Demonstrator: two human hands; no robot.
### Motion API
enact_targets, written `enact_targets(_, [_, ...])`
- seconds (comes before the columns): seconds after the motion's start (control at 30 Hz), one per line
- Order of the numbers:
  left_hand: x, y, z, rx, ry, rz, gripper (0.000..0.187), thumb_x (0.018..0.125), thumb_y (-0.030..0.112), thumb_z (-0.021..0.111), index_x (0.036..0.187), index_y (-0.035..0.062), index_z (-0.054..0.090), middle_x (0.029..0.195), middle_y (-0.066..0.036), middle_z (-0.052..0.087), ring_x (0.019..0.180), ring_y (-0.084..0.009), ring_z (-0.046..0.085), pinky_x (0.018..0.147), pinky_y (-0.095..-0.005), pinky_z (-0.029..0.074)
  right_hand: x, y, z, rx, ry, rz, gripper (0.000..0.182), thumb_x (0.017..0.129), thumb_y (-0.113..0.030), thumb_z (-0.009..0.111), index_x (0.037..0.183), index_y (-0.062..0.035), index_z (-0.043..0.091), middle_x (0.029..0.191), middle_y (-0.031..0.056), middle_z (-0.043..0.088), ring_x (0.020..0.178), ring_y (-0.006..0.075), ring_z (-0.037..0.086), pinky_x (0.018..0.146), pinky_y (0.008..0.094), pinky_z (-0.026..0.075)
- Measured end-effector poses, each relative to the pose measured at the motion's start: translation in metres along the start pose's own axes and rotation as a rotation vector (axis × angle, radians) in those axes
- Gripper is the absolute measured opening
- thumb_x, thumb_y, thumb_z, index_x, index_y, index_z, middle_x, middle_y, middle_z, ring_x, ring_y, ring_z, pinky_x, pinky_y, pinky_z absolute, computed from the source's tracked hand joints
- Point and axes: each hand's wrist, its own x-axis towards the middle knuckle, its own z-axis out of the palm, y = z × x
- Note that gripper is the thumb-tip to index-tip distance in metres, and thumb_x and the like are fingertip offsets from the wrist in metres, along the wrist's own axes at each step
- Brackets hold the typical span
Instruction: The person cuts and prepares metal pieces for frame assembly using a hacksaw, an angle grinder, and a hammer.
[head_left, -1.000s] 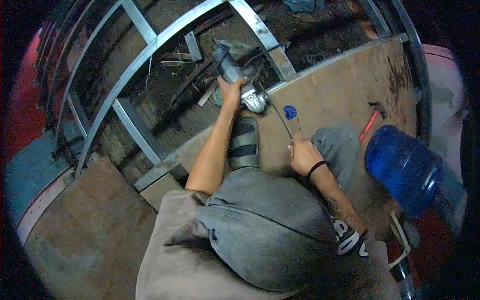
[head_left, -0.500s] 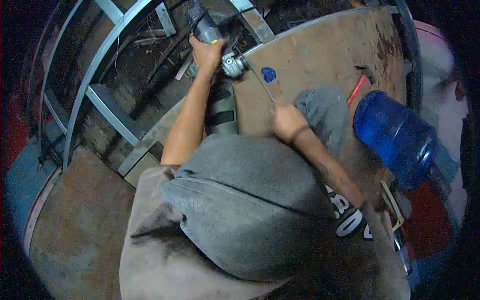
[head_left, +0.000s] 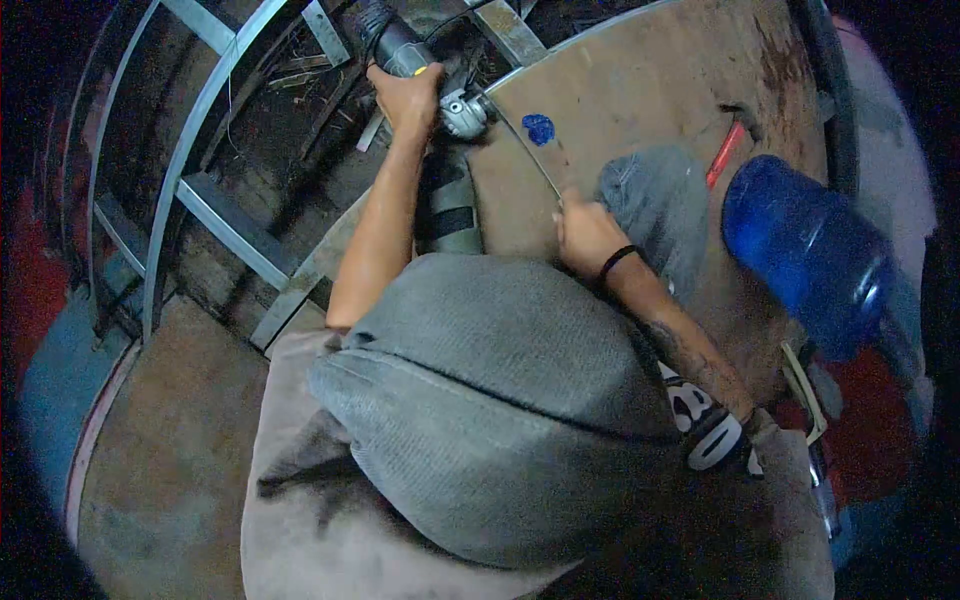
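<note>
My left hand (head_left: 408, 98) is wrapped round the body of a dark angle grinder (head_left: 402, 55), near its silver gear head (head_left: 465, 117). On the right, my right hand (head_left: 588, 235) is closed on the near end of a thin metal rod (head_left: 537, 158). The rod's far end reaches the grinder head; whether they touch cannot be made out. Beside the rod a blue patch (head_left: 538, 129) shows on the brown board (head_left: 640, 90). A black band circles my right wrist.
A curved metal frame (head_left: 190, 150) with crossbars stands at the left. A hammer with a red handle (head_left: 725, 155) and a large blue water jug (head_left: 805, 250) lie at the right. A grey cap (head_left: 500, 400) covers the lower middle of the view.
My right hand has shifted slightly right with the rod and shows less blur. The grinder and my left hand appear slightly higher, while the jug and hammer appear a little further right.
</note>
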Motion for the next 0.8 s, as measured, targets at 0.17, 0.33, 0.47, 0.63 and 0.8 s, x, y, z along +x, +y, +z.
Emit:
enact_targets(0.17, [-0.005, 0.009, 0.000, 0.032, 0.020, -0.100, 0.096, 0.057, 0.029, 0.074, 0.129, -0.0058, 0.022, 0.110, -0.034, 0.050, 0.104, -0.0432, 0.050, 0.094, -0.0412, 0.037, 0.086, -0.037, -0.009, -0.048, 0.116, -0.266, 0.022, 0.073, -0.012, 0.051, 0.080, 0.0056, 0.061, 0.087, 0.0294, 0.059, 0.080, 0.0412, 0.060, 0.072, 0.0461, 0.047])
enact_targets(0.33, [-0.001, 0.010, -0.003, 0.012, -0.032, 0.069, 0.094, 0.057, 0.028, 0.075, 0.129, -0.0062, 0.025, 0.113, -0.033, 0.049, 0.107, -0.0419, 0.049, 0.094, -0.0398, 0.037, 0.042, 0.006, 0.019, -0.009, 0.262, -0.220, 0.027, 0.074, -0.007, 0.049, 0.097, 0.0075, 0.051, 0.081, 0.0281, 0.059, 0.075, 0.0438, 0.058, 0.068, 0.0477, 0.047])
enact_targets(0.47, [-0.003, 0.006, -0.002, 0.041, 0.013, -0.030, 0.094, 0.057, 0.028, 0.075, 0.128, -0.0080, 0.025, 0.113, -0.032, 0.050, 0.107, -0.0422, 0.049, 0.093, -0.0392, 0.038, -0.001, 0.006, 0.003, 0.001, 0.067, -0.125, 0.029, 0.075, -0.006, 0.048, 0.101, 0.0074, 0.047, 0.081, 0.0284, 0.058, 0.079, 0.0440, 0.058, 0.069, 0.0475, 0.047])
enact_targets(0.63, [-0.004, 0.017, -0.001, 0.117, -0.010, -0.055, 0.097, 0.056, 0.030, 0.075, 0.129, -0.0081, 0.025, 0.114, -0.031, 0.049, 0.107, -0.0420, 0.049, 0.094, -0.0401, 0.037, 0.104, -0.045, -0.013, 0.090, 0.173, -0.256, 0.030, 0.072, -0.005, 0.051, 0.099, 0.0083, 0.051, 0.084, 0.0327, 0.057, 0.084, 0.0447, 0.058, 0.071, 0.0472, 0.047])
enact_targets(0.8, [0.000, 0.013, -0.001, 0.062, -0.046, 0.005, 0.097, 0.055, 0.029, 0.075, 0.130, -0.0057, 0.025, 0.116, -0.030, 0.049, 0.109, -0.0412, 0.047, 0.096, -0.0396, 0.036, 0.014, -0.007, -0.004, 0.051, 0.048, 0.016, 0.028, 0.075, -0.005, 0.049, 0.102, 0.0056, 0.049, 0.084, 0.0329, 0.057, 0.085, 0.0453, 0.057, 0.073, 0.0492, 0.045])
